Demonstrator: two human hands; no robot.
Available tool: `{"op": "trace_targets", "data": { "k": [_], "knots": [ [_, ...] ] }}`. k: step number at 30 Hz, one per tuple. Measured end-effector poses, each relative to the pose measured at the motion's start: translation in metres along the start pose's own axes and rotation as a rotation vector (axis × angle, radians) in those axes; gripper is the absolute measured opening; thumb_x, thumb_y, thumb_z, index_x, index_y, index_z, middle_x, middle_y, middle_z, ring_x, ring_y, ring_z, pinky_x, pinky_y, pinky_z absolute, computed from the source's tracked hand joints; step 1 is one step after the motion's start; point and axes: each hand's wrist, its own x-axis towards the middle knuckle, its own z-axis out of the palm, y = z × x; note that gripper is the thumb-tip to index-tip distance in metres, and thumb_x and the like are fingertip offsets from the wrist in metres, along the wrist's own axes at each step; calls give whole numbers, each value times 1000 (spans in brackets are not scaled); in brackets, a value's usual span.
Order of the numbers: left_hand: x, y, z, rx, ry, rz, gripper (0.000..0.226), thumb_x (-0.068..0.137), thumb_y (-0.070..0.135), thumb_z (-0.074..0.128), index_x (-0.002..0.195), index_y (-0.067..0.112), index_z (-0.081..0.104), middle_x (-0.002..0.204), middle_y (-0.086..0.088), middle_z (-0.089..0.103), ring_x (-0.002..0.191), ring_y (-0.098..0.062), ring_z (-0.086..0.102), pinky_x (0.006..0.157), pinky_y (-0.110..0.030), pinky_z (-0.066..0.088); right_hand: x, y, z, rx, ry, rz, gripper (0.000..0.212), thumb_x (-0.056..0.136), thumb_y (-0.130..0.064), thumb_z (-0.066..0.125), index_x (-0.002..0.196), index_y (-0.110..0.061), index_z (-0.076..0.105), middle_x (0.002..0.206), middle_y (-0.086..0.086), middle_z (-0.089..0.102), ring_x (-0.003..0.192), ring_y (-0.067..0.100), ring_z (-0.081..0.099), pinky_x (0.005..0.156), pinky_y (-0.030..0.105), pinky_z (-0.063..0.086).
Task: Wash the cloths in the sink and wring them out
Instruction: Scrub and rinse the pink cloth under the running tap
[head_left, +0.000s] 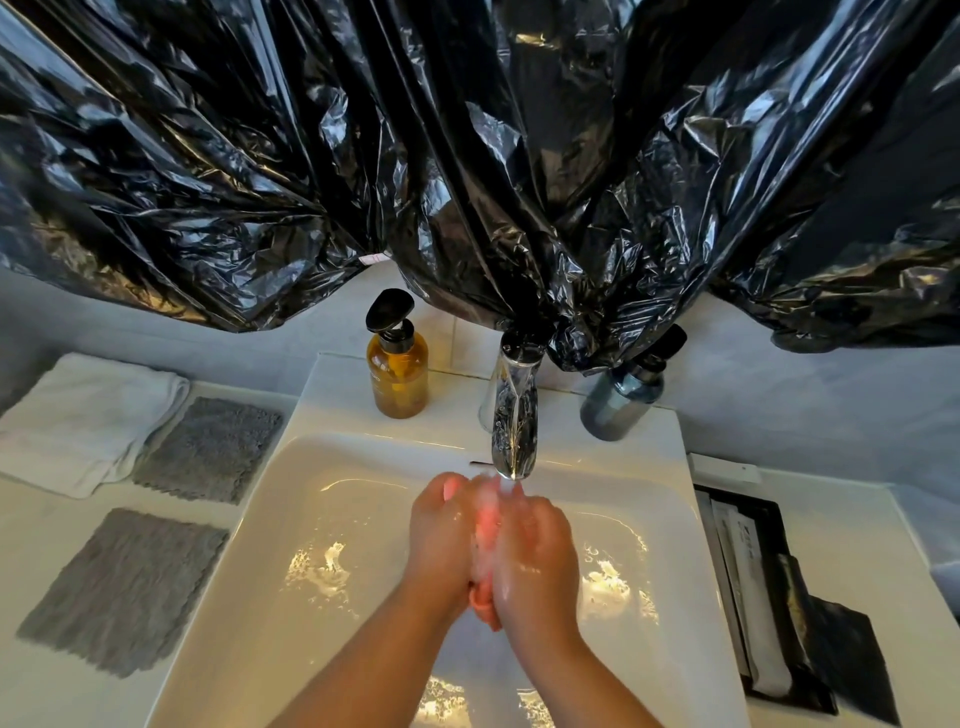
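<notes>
Over the white sink (322, 525), my left hand (441, 535) and my right hand (537, 556) are pressed together around a small pink cloth (487, 525). Only a strip of the cloth shows between the palms and below the wrists. Water runs from the chrome tap (514, 415) onto the cloth and my fingers. Two grey cloths lie flat on the counter to the left, one further back (210, 449) and one nearer (122, 590). A folded white towel (78, 418) lies behind them.
An amber pump bottle (397, 371) stands left of the tap, a blue-grey bottle (623, 397) right of it. Black plastic sheeting (467, 156) hangs over the wall above. A black tray (753, 587) with packets sits on the right counter.
</notes>
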Motion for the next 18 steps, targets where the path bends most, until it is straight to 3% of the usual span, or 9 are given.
{"op": "trace_targets", "data": {
  "k": [3,6,8,10,12,13,15,17,18],
  "knots": [
    [-8,9,2,48,-103,-46,27,103,18,55,78,7,56,55,-7,55,41,-17,54,39,-21,42,23,-21,-7,-156,-22,-1,30,87,-58,63,82,-28,64,82,-5,68,74,14,67,60,29,53],
    [-3,13,-14,201,-242,-4,48,98,47,59,84,2,63,71,-18,69,62,-31,70,53,-41,60,38,-32,-11,-157,-136,-8,25,86,-48,63,79,-24,64,75,-2,68,73,18,66,70,38,55],
    [4,15,-29,308,-406,43,44,90,43,71,88,-1,65,83,-20,73,78,-34,74,72,-52,62,44,-31,-12,-37,-127,71,24,82,-46,56,77,-25,65,76,3,70,78,27,69,78,52,57],
    [10,18,-44,592,-530,104,33,76,28,83,92,5,64,82,-1,74,75,-17,72,75,-40,62,45,-37,-21,15,-122,143,27,91,-43,55,77,-23,67,80,10,70,77,31,70,66,52,60],
    [16,20,-56,900,-473,97,38,71,32,89,95,25,61,84,13,70,71,0,64,60,-16,51,49,-33,-34,206,-168,271,37,100,-40,52,80,-15,71,79,16,69,65,28,71,51,40,58],
    [17,23,-60,1003,-420,106,40,70,41,89,96,30,59,85,14,67,73,0,62,57,-12,45,49,-31,-41,352,-171,334,47,103,-38,47,73,-12,73,72,18,66,56,27,67,49,35,55],
    [22,25,-70,1123,-394,134,35,72,50,85,79,28,58,71,12,58,67,-8,56,52,-16,36,50,-19,-52,512,-143,371,64,107,-38,40,60,-6,70,55,20,53,46,28,56,48,30,49],
    [24,27,-77,1225,-373,97,45,70,59,79,64,23,53,58,8,49,58,-13,48,51,-23,32,56,-4,-59,603,-122,395,64,106,-46,38,72,-2,70,53,20,47,55,32,51,59,35,51],
    [25,28,-79,1297,-343,96,49,64,66,73,62,20,54,59,6,50,58,-15,49,53,-25,34,61,3,-61,622,-125,405,65,105,-50,38,81,-1,73,60,25,54,64,38,53,70,45,55]
  ]
}}
